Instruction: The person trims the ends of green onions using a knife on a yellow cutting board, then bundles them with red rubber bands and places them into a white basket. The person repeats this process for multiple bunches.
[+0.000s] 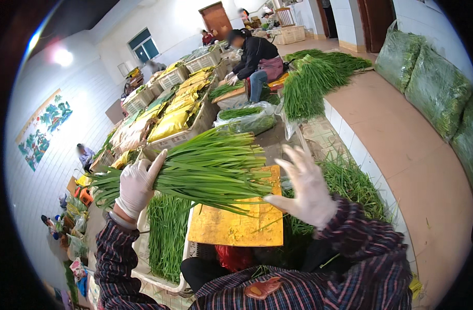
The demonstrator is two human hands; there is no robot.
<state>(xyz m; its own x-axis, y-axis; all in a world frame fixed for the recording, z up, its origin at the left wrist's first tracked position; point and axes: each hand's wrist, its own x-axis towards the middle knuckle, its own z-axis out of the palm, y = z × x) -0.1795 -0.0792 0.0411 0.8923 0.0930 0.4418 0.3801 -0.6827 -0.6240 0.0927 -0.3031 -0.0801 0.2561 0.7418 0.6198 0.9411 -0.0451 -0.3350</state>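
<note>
In the head view, the left hand (135, 188), in a pale glove, is clamped around a bunch of chives (210, 168) at the centre of the frame. The leaves trail off to the left of the grip, and the stem ends point right, over the yellow worktop (236, 225). The right hand (306, 191), also gloved, stands with its fingers spread at the stem ends; whether its thumb touches them is hard to tell.

The step in hand looks like holding up and handling this one bunch. The next move, I judge, calls for a steady left grip and light right fingers, so that the stems stay aligned and the leaves unbent.

At lower left of centre, a white crate (186, 258) holds more chives (164, 235) lying lengthwise. A red bag (231, 257) shows beneath the worktop, its contents hidden. Above the bunch, a clear plastic bag (257, 125) has greens inside. In the upper left, a pale crate (184, 137) carries yellow packs (166, 126). At the upper right, large clear sacks (438, 88) bulge with greens against the wall.
</note>
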